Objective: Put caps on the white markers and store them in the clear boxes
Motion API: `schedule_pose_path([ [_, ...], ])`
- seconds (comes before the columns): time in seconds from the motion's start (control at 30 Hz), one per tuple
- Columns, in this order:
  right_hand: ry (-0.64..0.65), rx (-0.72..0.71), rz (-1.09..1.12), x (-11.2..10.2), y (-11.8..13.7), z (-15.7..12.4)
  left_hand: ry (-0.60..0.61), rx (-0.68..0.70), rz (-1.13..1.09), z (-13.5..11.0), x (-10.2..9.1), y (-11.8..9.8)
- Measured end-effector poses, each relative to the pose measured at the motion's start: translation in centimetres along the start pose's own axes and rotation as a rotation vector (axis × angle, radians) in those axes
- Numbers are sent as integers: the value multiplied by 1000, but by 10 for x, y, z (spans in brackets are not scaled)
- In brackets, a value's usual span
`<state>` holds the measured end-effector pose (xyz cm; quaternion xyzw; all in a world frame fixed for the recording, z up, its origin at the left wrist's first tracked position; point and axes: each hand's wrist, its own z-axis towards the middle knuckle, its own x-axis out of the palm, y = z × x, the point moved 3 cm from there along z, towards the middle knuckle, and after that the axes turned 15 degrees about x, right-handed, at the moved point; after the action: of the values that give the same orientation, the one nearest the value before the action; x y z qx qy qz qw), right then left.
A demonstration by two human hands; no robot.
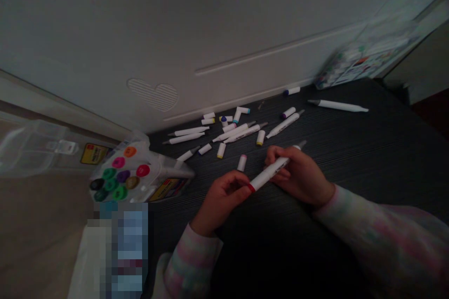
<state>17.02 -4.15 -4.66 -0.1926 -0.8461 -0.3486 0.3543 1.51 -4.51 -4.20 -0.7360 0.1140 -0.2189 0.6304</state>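
Note:
A white marker (pixel 269 172) is held slantwise between both hands above the dark tabletop. My left hand (pixel 224 198) pinches its red-banded lower end. Farther up the barrel, my right hand (pixel 300 173) is closed around the marker, and a grey tip pokes out beyond the fingers. Just past my left fingers a loose pink-banded cap (pixel 242 162) stands on the table. A yellow-banded cap (pixel 260 138) and an uncapped marker (pixel 286 124) lie beyond my right hand.
More uncapped markers (pixel 185 138) and loose caps (pixel 220 150) are scattered toward the white panel (pixel 245 23). At left stands an open clear case (pixel 171 168) holding several coloured markers. Another clear pack (pixel 361 63) leans at the back right. One marker (pixel 338 105) lies apart near it.

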Motion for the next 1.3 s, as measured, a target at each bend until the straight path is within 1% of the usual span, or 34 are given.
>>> schedule_pose_path([
  [0.17, 9, 1, 7, 2, 0, -1, -1, -23, -2, 0, 1, -1],
  [0.4, 26, 9, 10, 3, 0, -2, 14, -9, -14, 0, 1, -1],
  [0.57, 30, 0, 9, 5, 0, -2, 24, -13, 18, -1, 2, -4],
  [0.83, 18, 7, 0, 6, 1, -3, 41, -7, 72, -1, 1, -3],
  [1.3, -4, 12, -48, 2, 4, -2, 45, -10, 45, -1, 2, -2],
])
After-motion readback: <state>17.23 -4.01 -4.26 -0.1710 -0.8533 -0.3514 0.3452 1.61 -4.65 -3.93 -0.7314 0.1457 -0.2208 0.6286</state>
